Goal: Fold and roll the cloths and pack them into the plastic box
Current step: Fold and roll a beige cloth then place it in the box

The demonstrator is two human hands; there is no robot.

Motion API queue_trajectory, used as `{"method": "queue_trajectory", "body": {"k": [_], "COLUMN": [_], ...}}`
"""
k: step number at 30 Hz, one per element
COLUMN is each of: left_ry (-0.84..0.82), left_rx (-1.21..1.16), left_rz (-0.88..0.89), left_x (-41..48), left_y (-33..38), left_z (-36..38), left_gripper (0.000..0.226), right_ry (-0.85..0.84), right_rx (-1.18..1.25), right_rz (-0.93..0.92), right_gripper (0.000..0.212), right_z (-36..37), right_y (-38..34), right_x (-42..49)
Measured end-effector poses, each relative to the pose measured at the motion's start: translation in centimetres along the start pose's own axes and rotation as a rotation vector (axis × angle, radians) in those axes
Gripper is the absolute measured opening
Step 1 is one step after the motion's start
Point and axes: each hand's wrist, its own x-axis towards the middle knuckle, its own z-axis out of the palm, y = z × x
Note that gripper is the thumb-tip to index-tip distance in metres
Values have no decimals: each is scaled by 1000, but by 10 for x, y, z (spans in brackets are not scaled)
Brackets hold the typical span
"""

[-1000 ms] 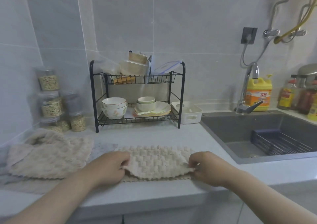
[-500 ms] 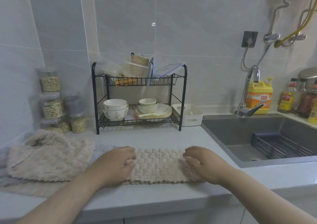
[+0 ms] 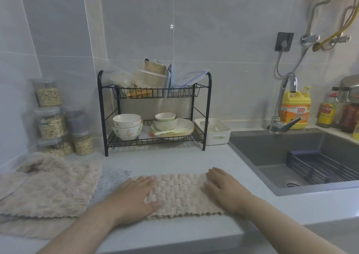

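A beige waffle-textured cloth lies folded into a strip on the white counter near its front edge. My left hand lies flat on the cloth's left end, fingers straight. My right hand presses flat on its right end. A pile of beige fluffy cloths lies on the counter to the left, with a grey cloth under them. The white plastic box stands empty behind, to the right of the dish rack.
A black two-tier dish rack with bowls and plates stands at the back. Stacked jars of grain fill the left corner. A grey sink with tap lies to the right, a yellow detergent bottle behind it.
Both hands pinched the cloth's near edge, carried it away from me over the cloth, and now lie flat on the folded strip.
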Motion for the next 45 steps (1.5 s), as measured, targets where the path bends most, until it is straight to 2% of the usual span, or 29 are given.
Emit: {"method": "queue_trajectory", "body": {"k": [1, 3, 7, 9, 11, 15, 17, 19, 20, 21, 22, 23, 25, 26, 27, 29, 31, 33, 35, 40, 45], "left_ry": [56, 143, 105, 113, 132, 138, 192, 330, 355, 320, 221, 96, -58, -74, -61, 54, 156, 198, 201, 193, 215], "left_rx": [-14, -68, -141, -94, -81, -106, -186, -422, -674, -1009, -1347, -1583, -1725, -1736, -1726, -1671, -1632, -1558, -1467, -1298, -1163], "left_rz": [6, 49, 104, 108, 94, 104, 117, 93, 41, -15, -80, -142, -179, -176, -183, -275, -390, -463, -505, -565, -518], "left_x": [3, 10, 26, 28, 26, 19, 22, 30, 32, 32, 34, 35, 39, 38, 35, 33, 30, 26, 25, 19, 13], "left_y": [4, 15, 39, 44, 45, 48, 52, 57, 61, 67, 71, 73, 69, 66, 63, 54, 43, 33, 22, -2, -7], "left_z": [-2, -4, 6, 10, 10, 10, 8, 2, -5, -15, -24, -31, -42, -45, -48, -51, -50, -49, -45, -32, -30], "left_gripper": [80, 67, 63, 61, 60, 58, 50, 32, 26, 27, 34, 46, 66, 63, 51, 25, 16, 23, 30, 20, 24], "right_ry": [52, 22, -27, -4, -7, -34, -5, 0, 6, 11, 9, -10, -113, -169, -197, -112, 42, 95, 44, -47, -95], "right_rx": [-27, -159, -116, 64, 256, 733, 863, 936, 975, 1011, 1034, 1047, 1101, 1158, 1230, 1316, 1194, 971, 786, 333, 214], "right_rz": [93, 244, 263, 250, 257, 374, 431, 419, 391, 363, 337, 311, 248, 215, 185, 157, 159, 146, 92, -131, -173], "right_gripper": [46, 42, 26, 13, 12, 33, 39, 42, 42, 43, 44, 44, 47, 46, 43, 34, 23, 18, 21, 31, 42], "right_z": [-2, -10, -11, -10, -13, -36, -49, -59, -62, -64, -64, -64, -63, -62, -62, -60, -54, -42, -27, -4, 7], "right_y": [2, 3, -5, -7, -7, -13, -17, -28, -36, -47, -58, -69, -91, -98, -104, -106, -103, -97, -95, -102, -102], "right_x": [3, 6, 11, 11, 9, 6, 10, 15, 18, 20, 21, 21, 19, 18, 16, 15, 17, 17, 16, 13, 15]}}
